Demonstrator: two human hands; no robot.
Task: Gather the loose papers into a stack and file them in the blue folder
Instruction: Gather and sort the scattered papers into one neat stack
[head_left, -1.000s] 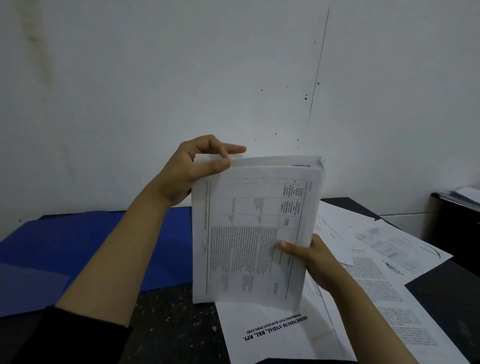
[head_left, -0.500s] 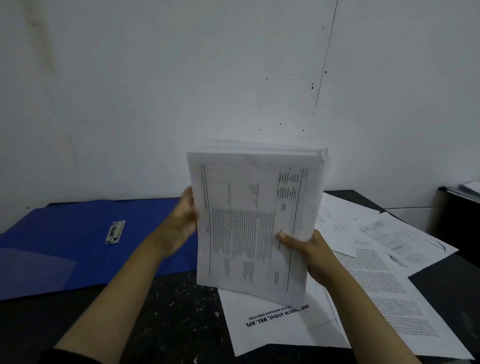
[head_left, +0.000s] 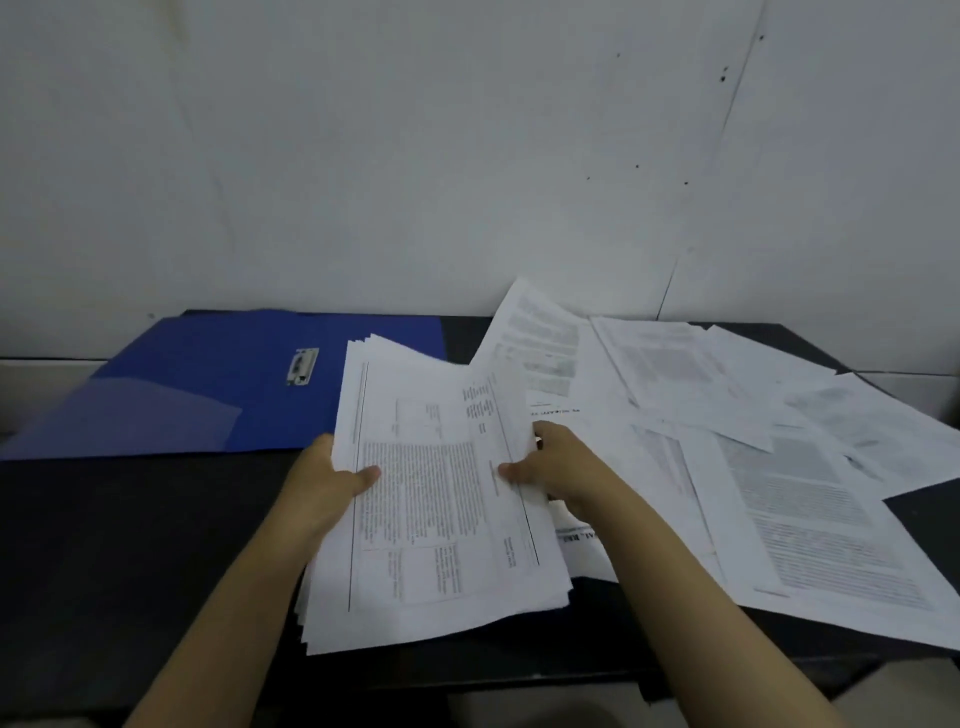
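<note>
Now both hands, left (head_left: 332, 480) and right (head_left: 558, 467), each grip pinching the paper stack (head_left: 436, 493).

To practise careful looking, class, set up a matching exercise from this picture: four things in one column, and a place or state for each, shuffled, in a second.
Things:
1. blue folder
2. stack of papers
3. loose sheets
4. metal clip

Places or states:
A. spread over the right side of the desk
B. held between the left hand and right hand
C. fixed inside the folder
D. lying open on the left of the desk

Pairs: 1-D, 2-B, 3-A, 4-C
</note>
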